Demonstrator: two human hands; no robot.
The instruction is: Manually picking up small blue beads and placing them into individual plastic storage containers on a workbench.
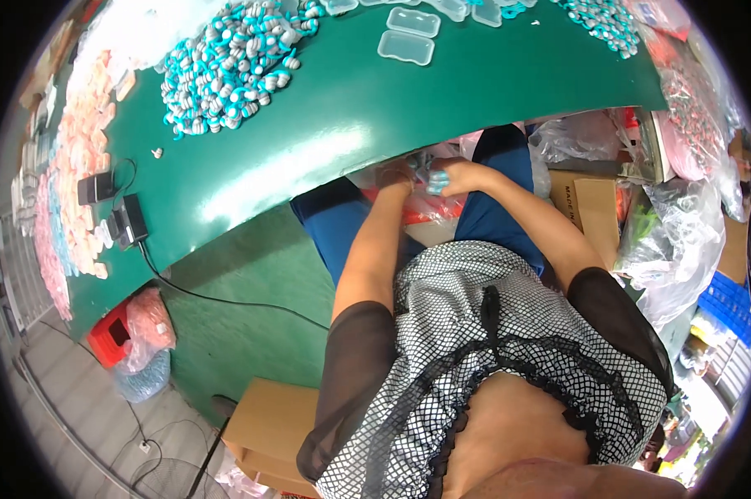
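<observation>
Both hands are low between my knees, just below the near edge of the green table. My left hand is partly hidden by the table edge, so its fingers do not show clearly. Close beside it, my right hand has its fingers bent inward. Pale blue patches show at the right fingertips; whether they are nails or small pieces I cannot tell. Clear plastic bags with red and pink in them lie under and around my hands.
A heap of teal and grey corded earplugs lies on the table, with clear plastic cases to its right. Black adapters trail a cable at the left. Cardboard boxes and plastic bags crowd the right side. A red bin stands lower left.
</observation>
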